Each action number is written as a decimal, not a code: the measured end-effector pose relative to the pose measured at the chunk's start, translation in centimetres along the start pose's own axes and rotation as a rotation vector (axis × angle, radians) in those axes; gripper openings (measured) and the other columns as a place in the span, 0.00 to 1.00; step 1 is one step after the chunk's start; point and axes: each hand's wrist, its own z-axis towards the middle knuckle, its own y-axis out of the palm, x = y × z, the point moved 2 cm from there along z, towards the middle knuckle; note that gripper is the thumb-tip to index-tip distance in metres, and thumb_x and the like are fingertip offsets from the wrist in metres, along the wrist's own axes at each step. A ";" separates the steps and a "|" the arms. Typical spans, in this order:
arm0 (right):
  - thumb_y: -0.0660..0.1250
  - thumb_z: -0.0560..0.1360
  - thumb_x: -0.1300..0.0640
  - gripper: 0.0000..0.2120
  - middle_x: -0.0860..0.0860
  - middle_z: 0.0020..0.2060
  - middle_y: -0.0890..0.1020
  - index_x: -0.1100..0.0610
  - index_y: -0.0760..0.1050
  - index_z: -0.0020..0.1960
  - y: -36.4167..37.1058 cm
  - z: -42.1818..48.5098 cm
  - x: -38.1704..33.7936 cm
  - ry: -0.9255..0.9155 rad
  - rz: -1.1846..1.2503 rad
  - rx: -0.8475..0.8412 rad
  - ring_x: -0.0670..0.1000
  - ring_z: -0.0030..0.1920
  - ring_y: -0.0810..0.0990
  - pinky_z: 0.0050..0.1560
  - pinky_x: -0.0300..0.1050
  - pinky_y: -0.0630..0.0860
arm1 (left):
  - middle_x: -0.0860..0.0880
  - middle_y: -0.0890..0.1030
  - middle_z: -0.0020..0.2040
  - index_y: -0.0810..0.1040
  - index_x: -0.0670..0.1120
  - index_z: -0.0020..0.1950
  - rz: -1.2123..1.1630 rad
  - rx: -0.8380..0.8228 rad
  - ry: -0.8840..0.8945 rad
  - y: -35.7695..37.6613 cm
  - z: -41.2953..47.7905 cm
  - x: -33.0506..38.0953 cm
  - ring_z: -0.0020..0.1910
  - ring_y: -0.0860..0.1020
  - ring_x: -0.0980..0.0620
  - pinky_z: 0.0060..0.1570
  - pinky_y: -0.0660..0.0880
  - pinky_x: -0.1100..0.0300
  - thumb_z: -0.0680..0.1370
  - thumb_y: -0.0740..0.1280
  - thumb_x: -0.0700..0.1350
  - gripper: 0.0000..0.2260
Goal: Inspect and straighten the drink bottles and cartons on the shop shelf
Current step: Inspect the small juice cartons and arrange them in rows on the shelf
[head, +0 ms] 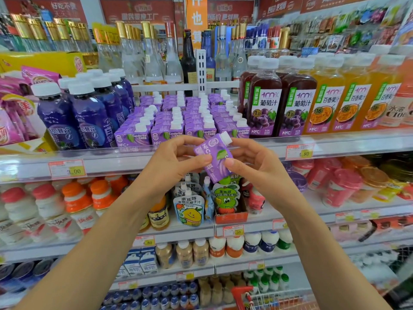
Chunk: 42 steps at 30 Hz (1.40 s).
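Centre frame: left hand and right hand both pinch a purple carton, tilted, cap upper right, held in front of the shelf edge, below rows of matching cartons.

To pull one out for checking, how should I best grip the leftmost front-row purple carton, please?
Probably pinch the carton at its white cap, from the front and above: a blue bottle and the next carton hem in its sides, leaving only top and front free.
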 end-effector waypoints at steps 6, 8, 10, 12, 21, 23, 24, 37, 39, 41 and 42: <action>0.74 0.73 0.53 0.16 0.55 0.48 0.83 0.50 0.78 0.59 -1.3 0.0 0.1 -0.048 -0.021 0.040 0.56 0.48 0.81 0.46 0.47 0.80 | 0.53 0.84 0.52 0.80 0.51 0.58 0.244 -0.041 0.094 0.2 0.3 0.8 0.49 0.81 0.59 0.51 0.77 0.68 0.69 0.74 0.54 0.19; 0.73 0.73 0.54 0.14 0.55 0.46 0.83 0.51 0.78 0.59 -1.5 0.1 -0.2 -0.054 -0.033 0.044 0.51 0.45 0.81 0.43 0.43 0.79 | 0.53 0.84 0.52 0.79 0.52 0.59 0.266 -0.037 0.116 0.5 0.3 0.8 0.49 0.82 0.58 0.51 0.78 0.65 0.69 0.73 0.56 0.20; 0.71 0.74 0.54 0.14 0.54 0.45 0.84 0.52 0.78 0.59 -1.7 0.1 -0.6 -0.062 -0.038 0.042 0.48 0.43 0.82 0.42 0.40 0.78 | 0.51 0.85 0.52 0.79 0.51 0.60 0.193 -0.036 0.098 0.9 0.4 0.7 0.50 0.83 0.54 0.51 0.79 0.60 0.71 0.72 0.54 0.18; 0.66 0.77 0.53 0.15 0.58 0.47 0.83 0.51 0.77 0.63 -1.9 0.2 -1.1 -0.054 -0.007 0.027 0.51 0.41 0.82 0.40 0.41 0.79 | 0.48 0.86 0.51 0.80 0.47 0.60 0.088 -0.062 0.062 1.2 0.4 0.7 0.51 0.84 0.50 0.52 0.80 0.59 0.75 0.70 0.49 0.15; 0.65 0.78 0.55 0.11 0.62 0.43 0.84 0.61 0.77 0.55 -2.7 0.4 -0.9 -0.053 -0.067 -0.062 0.53 0.38 0.83 0.35 0.40 0.78 | 0.52 0.85 0.55 0.80 0.51 0.63 0.204 -0.183 0.080 2.0 -0.6 1.0 0.57 0.81 0.54 0.60 0.76 0.53 0.77 0.68 0.54 0.16; 0.67 0.78 0.55 0.08 0.62 0.38 0.83 0.61 0.77 0.50 -2.8 0.4 -0.8 -0.082 -0.125 0.025 0.52 0.32 0.81 0.31 0.41 0.77 | 0.56 0.83 0.56 0.80 0.56 0.62 0.267 -0.091 0.136 2.1 -1.0 1.5 0.56 0.80 0.59 0.58 0.76 0.57 0.75 0.69 0.58 0.17; 0.67 0.78 0.54 0.08 0.61 0.35 0.82 0.60 0.77 0.48 -2.9 0.4 -0.8 -0.100 -0.171 0.070 0.53 0.30 0.80 0.29 0.44 0.76 | 0.56 0.82 0.55 0.80 0.56 0.61 0.288 -0.068 0.160 2.4 -1.3 1.9 0.54 0.80 0.60 0.55 0.77 0.59 0.73 0.71 0.59 0.18; 0.73 0.74 0.46 0.14 0.55 0.28 0.78 0.56 0.78 0.38 -3.9 2.0 -2.8 -0.226 -0.503 0.316 0.45 0.28 0.70 0.31 0.38 0.67 | 0.62 0.81 0.38 0.83 0.53 0.57 0.701 0.034 0.327 3.5 0.5 5.3 0.38 0.80 0.64 0.44 0.76 0.67 0.74 0.74 0.51 0.12; 0.73 0.74 0.47 0.10 0.55 0.34 0.79 0.54 0.81 0.43 -4.2 2.7 -2.9 -0.252 -0.430 0.290 0.46 0.33 0.72 0.35 0.38 0.69 | 0.58 0.84 0.39 0.84 0.52 0.57 0.652 0.014 0.317 2.4 1.9 5.8 0.38 0.81 0.62 0.46 0.78 0.63 0.75 0.73 0.50 0.11; 0.72 0.75 0.49 0.08 0.52 0.41 0.80 0.52 0.82 0.51 -4.6 3.4 -2.8 -0.284 -0.410 0.298 0.45 0.39 0.76 0.40 0.37 0.73 | 0.55 0.84 0.42 0.83 0.50 0.56 0.565 0.014 0.286 1.0 3.7 6.2 0.39 0.82 0.60 0.43 0.77 0.66 0.77 0.72 0.48 0.09; 0.71 0.76 0.49 0.10 0.51 0.45 0.81 0.52 0.81 0.54 -4.9 3.9 -2.6 -0.304 -0.418 0.327 0.45 0.43 0.78 0.44 0.38 0.75 | 0.54 0.84 0.43 0.83 0.50 0.56 0.517 0.022 0.274 0.3 4.8 6.4 0.39 0.82 0.59 0.42 0.76 0.69 0.78 0.71 0.46 0.07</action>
